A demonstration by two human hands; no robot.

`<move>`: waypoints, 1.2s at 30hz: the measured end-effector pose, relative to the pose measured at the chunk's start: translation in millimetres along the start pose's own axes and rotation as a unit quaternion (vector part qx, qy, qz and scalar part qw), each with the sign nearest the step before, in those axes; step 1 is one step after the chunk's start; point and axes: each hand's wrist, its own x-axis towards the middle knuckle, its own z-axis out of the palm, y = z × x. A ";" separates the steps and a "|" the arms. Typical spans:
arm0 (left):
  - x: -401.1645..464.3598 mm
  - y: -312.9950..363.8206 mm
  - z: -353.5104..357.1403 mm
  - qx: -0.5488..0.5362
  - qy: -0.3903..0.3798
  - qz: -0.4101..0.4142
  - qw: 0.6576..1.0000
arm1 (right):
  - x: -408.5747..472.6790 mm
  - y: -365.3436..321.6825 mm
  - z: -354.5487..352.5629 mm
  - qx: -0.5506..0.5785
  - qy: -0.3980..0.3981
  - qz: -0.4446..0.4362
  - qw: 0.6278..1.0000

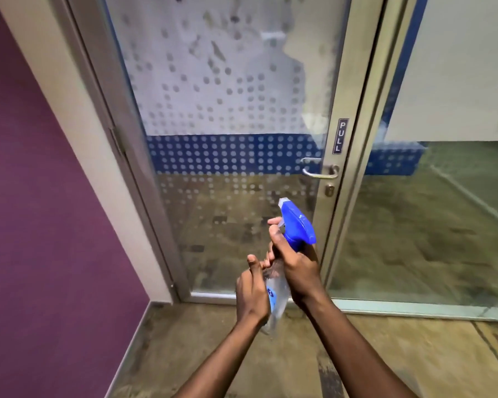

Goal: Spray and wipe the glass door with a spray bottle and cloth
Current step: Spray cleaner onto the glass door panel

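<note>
The glass door (pixel 222 90) stands straight ahead in a metal frame, with a frosted dotted film, a blue dotted band at handle height and smeared patches higher up. A clear spray bottle (pixel 278 300) with a blue trigger head (pixel 298 226) is held in front of the door's lower half, nozzle pointing up toward the glass. My right hand (pixel 295 268) grips the bottle's neck, a finger at the trigger. My left hand (pixel 252 291) wraps the bottle's body from the left. No cloth is visible.
A lever handle (pixel 321 169) and a PULL sign (pixel 339 136) sit on the door's right stile. A fixed glass panel (pixel 431 219) lies to the right, a purple wall (pixel 41 196) to the left. Mottled brown floor (pixel 400 354) runs underfoot.
</note>
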 end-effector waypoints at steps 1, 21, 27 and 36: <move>18.7 2.2 -0.7 0.005 0.007 0.007 1.000 | 16.9 3.6 6.1 -0.001 -0.010 -0.004 1.000; 313.1 90.3 7.0 -0.013 0.080 0.099 0.992 | 297.1 -9.1 88.1 0.027 -0.067 -0.088 0.994; 384.9 145.5 -36.6 0.025 0.095 0.266 0.959 | 355.3 -38.8 120.6 0.003 -0.012 -0.142 0.990; 533.6 249.7 -155.3 0.317 0.246 0.485 0.778 | 400.2 -74.8 162.1 -0.081 0.018 -0.232 0.969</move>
